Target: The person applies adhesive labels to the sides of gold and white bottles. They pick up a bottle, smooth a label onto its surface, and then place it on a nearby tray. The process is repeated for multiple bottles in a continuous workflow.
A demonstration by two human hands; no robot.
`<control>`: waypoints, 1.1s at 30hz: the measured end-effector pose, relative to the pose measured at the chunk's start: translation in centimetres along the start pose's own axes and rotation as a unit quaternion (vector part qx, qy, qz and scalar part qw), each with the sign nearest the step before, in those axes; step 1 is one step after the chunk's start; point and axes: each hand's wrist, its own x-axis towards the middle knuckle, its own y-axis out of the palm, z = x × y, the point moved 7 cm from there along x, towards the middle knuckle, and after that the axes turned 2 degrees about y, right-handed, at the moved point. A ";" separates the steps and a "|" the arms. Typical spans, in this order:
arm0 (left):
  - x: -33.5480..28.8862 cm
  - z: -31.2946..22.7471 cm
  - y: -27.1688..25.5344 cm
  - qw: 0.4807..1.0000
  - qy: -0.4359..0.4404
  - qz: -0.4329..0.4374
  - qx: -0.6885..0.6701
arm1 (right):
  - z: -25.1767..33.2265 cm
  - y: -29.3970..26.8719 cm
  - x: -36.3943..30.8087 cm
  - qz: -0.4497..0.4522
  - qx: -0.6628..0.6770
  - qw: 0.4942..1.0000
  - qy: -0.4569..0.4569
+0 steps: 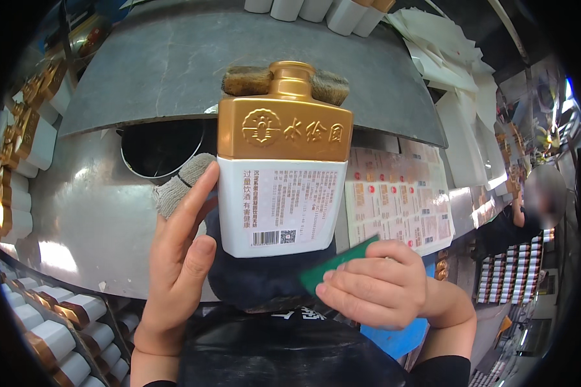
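A flat white bottle (281,206) with a gold shoulder and gold cap stands upright in the middle of the view, its printed back label facing me. It rests on a dark padded block (258,284) at my lap. My left hand (177,258) lies against the bottle's left side, fingers stretched up along its edge and thumb by its lower corner, steadying it. My right hand (374,290) is just below the bottle's lower right corner and pinches a thin green plastic card (336,261), whose tip points up toward the bottle. A grey knit glove piece (177,184) shows behind my left fingers.
A steel worktop (90,219) with a round dark hole (158,148) lies behind the bottle. Sheets of labels (397,203) lie at the right. Rows of white and gold bottles (51,329) fill the left edge, and more (316,9) stand at the top. Another person (529,206) works at far right.
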 end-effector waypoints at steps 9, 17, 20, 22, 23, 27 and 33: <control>0.4 -0.1 -0.3 0.999 0.008 -0.008 -0.035 | 0.2 1.0 2.2 -0.073 0.027 0.996 -0.036; -0.1 1.0 -1.2 0.998 -0.008 -0.008 -0.067 | 1.1 2.8 4.5 -0.108 0.036 0.992 -0.053; -0.1 1.1 -1.3 0.998 -0.009 -0.009 -0.065 | 0.1 2.6 6.0 -0.085 -0.001 0.996 -0.020; -0.5 1.4 -2.0 0.997 -0.012 -0.030 -0.066 | -1.2 2.7 7.4 -0.088 -0.085 0.992 -0.033; -0.3 1.3 -1.9 0.997 -0.007 -0.027 -0.074 | -1.3 2.4 7.6 -0.096 -0.123 0.987 -0.040; -0.3 1.5 -1.9 0.996 -0.015 -0.036 -0.080 | 2.2 3.9 6.4 -0.044 -0.023 0.994 -0.100; -0.5 2.0 -2.7 0.996 -0.002 -0.058 -0.068 | -3.6 -0.6 2.4 -0.115 -0.089 0.989 -0.031</control>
